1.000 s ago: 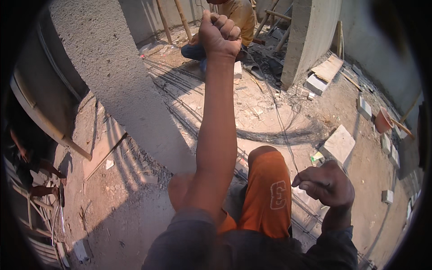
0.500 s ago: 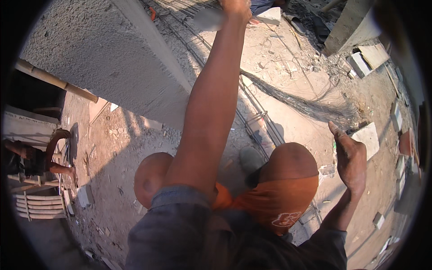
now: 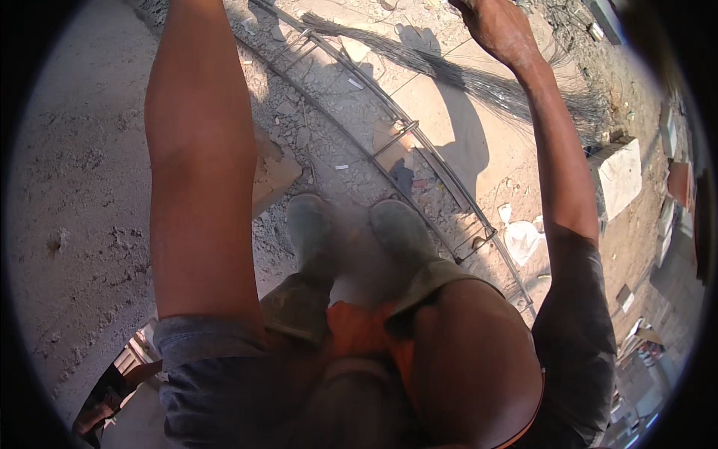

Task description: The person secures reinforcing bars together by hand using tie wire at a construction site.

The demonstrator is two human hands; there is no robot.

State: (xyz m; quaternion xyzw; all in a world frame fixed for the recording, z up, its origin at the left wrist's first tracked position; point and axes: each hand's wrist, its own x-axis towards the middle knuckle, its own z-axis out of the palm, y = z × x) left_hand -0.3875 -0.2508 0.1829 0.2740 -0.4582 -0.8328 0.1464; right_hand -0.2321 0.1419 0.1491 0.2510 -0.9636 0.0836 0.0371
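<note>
My left forearm [image 3: 198,217] reaches up past the top edge, so its hand is out of view. Beside that arm is a broad, rough grey plastered surface [image 3: 82,209]. At the top edge, my right hand [image 3: 502,31] is raised with the wrist bent. Its fingers are mostly cut off by the edge, and what they hold, if anything, does not show. Lower in the picture, behind that hand, a bundle of thin wire [image 3: 449,71] lies on the ground. A long steel rebar frame [image 3: 407,123] runs diagonally in front of my boots [image 3: 400,228].
Rubble and a crumpled white plastic bag [image 3: 521,241] lie near the rebar. A pale block [image 3: 621,176] stands at the right, with a reddish container [image 3: 679,183] farther right. Another person's arm [image 3: 105,404] shows at the lower left.
The view has swung, bringing the plastered surface along the left and both boots into sight. My left hand has left the picture at the top; my right hand has risen to the top edge.
</note>
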